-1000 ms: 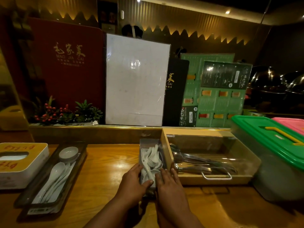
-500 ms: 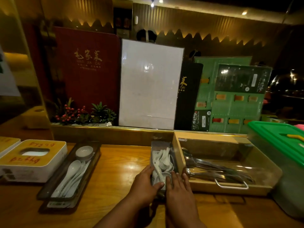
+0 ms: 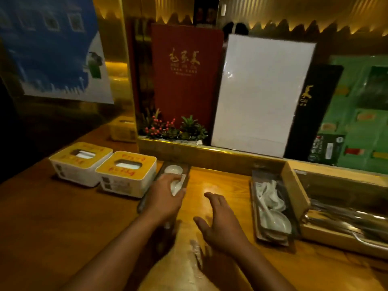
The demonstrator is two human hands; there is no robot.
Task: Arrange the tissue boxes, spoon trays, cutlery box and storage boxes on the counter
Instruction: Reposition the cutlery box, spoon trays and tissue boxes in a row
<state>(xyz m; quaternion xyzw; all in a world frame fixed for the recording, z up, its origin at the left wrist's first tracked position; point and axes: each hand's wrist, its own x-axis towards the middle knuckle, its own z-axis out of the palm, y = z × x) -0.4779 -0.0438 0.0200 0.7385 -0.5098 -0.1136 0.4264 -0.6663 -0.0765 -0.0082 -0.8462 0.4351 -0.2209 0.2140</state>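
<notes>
left hand (image 3: 165, 192) lying on tray (image 3: 187, 174), grip unclear tbh | right hand (image 3: 220, 219) spread wide, empty | tip: slide, don't lift, square it against tissue box (image 3: 126, 173)

Two tissue boxes (image 3: 126, 173) plus one blurred yellow box (image 3: 122, 130) near the counter's (image 3: 63, 227) left edge. Two spoon trays (image 3: 273, 240), one wooden cutlery box (image 3: 294, 194) at the right edge. Along the back edge, one red menu (image 3: 186, 80), one white board (image 3: 260, 93).

Counter (image 3: 63, 227): tissue boxes (image 3: 126, 175), spoon trays (image 3: 270, 206)
</notes>
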